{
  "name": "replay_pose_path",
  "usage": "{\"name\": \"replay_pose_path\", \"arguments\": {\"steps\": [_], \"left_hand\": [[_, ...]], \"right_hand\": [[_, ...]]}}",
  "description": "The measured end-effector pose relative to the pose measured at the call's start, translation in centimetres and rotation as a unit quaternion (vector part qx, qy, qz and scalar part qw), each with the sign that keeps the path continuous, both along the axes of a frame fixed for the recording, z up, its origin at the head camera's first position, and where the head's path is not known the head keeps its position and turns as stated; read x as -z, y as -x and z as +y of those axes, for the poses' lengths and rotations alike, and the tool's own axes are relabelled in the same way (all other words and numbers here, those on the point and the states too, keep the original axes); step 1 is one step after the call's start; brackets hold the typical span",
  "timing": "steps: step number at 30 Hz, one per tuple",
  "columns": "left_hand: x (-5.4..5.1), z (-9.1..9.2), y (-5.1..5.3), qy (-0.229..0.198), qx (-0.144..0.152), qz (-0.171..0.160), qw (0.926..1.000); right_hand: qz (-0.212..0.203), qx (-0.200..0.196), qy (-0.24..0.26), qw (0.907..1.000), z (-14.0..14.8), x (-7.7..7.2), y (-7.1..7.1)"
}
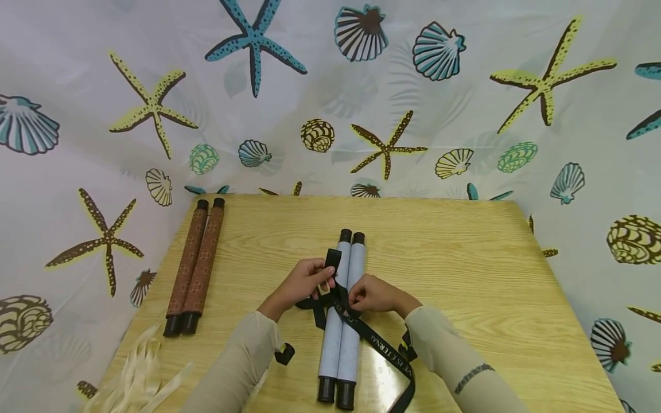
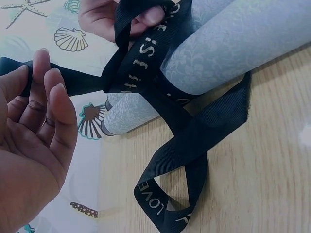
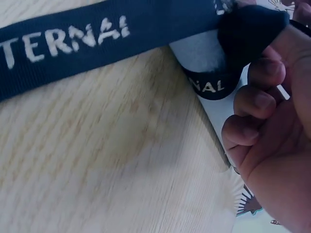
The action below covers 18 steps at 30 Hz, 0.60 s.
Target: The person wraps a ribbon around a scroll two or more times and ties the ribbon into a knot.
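Two light grey-blue patterned scrolls (image 1: 330, 350) with black end caps lie side by side on the table. A black ribbon (image 2: 218, 121) with pale lettering wraps round their middle and crosses over itself on top. My left hand (image 1: 304, 281) pinches one part of the ribbon between thumb and fingers, drawing it taut to the side in the left wrist view. Close by, my right hand (image 1: 379, 295) pinches another part of the ribbon, its other fingers curled in the right wrist view. One long tail (image 1: 382, 344) trails toward the front right; a shorter loop (image 2: 165, 194) hangs beside the scrolls.
Two brown patterned scrolls (image 1: 203, 258) with black caps lie at the table's left. Nearer, a heap of cream ribbons (image 1: 136, 367) sits at the front left. A cloth (image 1: 310, 86) printed with shells and starfish hangs behind and beside the wooden table (image 1: 454, 258).
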<state>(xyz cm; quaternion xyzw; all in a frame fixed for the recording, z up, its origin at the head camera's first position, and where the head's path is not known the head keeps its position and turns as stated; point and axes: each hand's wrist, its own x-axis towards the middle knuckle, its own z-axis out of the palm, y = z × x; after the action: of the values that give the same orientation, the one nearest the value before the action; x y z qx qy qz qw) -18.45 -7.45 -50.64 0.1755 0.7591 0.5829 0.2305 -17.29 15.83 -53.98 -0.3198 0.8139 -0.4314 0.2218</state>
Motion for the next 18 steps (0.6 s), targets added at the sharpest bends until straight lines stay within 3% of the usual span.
{"name": "replay_pose_path", "arguments": {"steps": [5,12,18], "left_hand": [[0.4,-0.7,0.0,0.002,-0.01,-0.013,0.9999],[1.0,-1.9,-0.1,0.017,-0.046,-0.044,0.9978],[1.9,-2.4,0.0,0.034,-0.086,-0.07,0.9932]], "right_hand": [[0.002,0.028,0.012,0.9995,1.1,-0.6,-0.4],[-0.062,0.128,0.022,0.9896,4.4,-0.9,-0.9],[-0.074,0.151,0.013,0.9856,6.1,-1.2,-1.1]]}}
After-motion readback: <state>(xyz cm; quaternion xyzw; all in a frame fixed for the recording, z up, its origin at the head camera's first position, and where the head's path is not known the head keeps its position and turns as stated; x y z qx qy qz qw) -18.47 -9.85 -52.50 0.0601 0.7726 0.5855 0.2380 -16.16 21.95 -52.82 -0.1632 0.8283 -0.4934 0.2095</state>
